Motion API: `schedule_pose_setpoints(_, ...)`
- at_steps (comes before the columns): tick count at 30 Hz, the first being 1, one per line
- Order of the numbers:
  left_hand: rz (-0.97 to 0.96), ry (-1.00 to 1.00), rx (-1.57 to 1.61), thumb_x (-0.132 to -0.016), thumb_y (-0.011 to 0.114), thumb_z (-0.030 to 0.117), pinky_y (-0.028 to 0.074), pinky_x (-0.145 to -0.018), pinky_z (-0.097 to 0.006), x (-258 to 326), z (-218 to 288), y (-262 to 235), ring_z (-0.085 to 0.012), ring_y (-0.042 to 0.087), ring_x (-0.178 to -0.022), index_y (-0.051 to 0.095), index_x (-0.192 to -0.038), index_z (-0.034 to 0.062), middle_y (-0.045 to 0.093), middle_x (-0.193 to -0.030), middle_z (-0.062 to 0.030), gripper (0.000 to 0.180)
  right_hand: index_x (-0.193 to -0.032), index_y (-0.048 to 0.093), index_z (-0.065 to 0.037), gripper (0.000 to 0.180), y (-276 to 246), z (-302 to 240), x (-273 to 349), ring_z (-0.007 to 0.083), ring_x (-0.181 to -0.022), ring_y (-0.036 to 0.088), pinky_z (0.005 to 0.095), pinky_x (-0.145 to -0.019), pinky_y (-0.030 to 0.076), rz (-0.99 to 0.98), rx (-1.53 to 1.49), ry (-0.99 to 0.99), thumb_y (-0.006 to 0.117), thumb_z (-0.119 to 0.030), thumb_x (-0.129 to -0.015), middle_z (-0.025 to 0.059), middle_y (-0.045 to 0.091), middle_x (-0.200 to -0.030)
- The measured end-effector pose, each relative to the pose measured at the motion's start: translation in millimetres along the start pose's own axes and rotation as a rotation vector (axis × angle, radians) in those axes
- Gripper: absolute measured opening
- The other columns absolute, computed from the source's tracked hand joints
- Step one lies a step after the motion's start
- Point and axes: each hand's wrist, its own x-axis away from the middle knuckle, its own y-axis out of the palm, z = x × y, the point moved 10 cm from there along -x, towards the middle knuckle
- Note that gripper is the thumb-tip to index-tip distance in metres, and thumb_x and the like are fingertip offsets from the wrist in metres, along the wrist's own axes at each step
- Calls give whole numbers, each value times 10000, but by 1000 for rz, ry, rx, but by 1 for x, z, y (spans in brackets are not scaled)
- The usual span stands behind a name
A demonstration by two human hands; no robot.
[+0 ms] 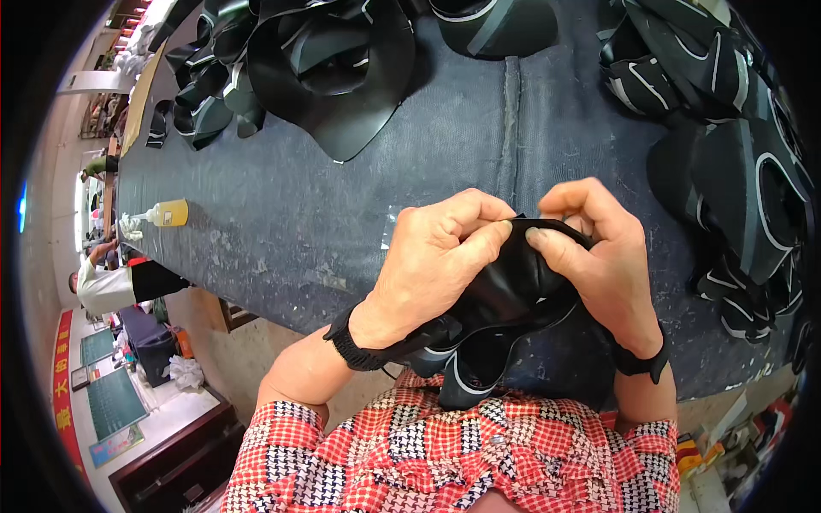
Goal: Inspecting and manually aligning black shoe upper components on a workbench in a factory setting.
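Observation:
A black leather shoe upper [505, 295] hangs between my hands near the front edge of the table. My left hand [436, 256] pinches its top edge between thumb and forefinger. On the same edge, a little to the right, my right hand [605, 256] grips with the thumb pressed on the near side and the fingers curled behind. The leather is creased below the edge. Its lower part, with a dark grey lining and a pale line around an opening [483, 363], reaches down against my checked shirt. Both wrists wear black bands.
More black uppers lie in a pile [222, 77] at the far left, and a wide black piece [363, 128] lies beside it. Another heap [744, 179] covers the right side. A yellow bottle [171, 213] rests near the left edge of the dark worktable [282, 205]. Another person [111, 282] stands beyond it.

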Motion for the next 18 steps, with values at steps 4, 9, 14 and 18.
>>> schedule_pose_setpoints(4,7,5,-56,-826,584,52,419,-625,-171,2,4,-2,-25,522,-696,615,-909,-3,610,-747,20,105,-808,577,-11,92,3,-2,-3,23,-621,478,177,-558,397,-35,-73,-74,640,-17,-742,-1,591,-749)
schedule_pose_setpoints(9,-19,45,-119,-819,589,52,401,-599,-169,-1,11,-1,-14,500,-671,615,-901,0,590,-721,31,100,-800,566,3,82,6,0,-9,23,-654,489,184,-575,411,-93,-235,-58,629,0,-747,1,590,-769)
schedule_pose_setpoints(14,-43,80,-76,-819,588,53,379,-579,-160,-5,14,2,0,475,-651,614,-896,3,575,-701,36,96,-777,533,6,64,8,-2,-13,45,-687,517,191,-611,436,-132,-330,-62,591,27,-759,33,592,-780)
schedule_pose_setpoints(18,-146,11,44,-818,596,59,408,-604,-166,-12,10,3,-9,507,-675,610,-918,-4,594,-735,21,118,-766,526,1,70,10,0,-15,46,-694,521,195,-618,438,-146,-345,-45,588,32,-754,36,593,-788)
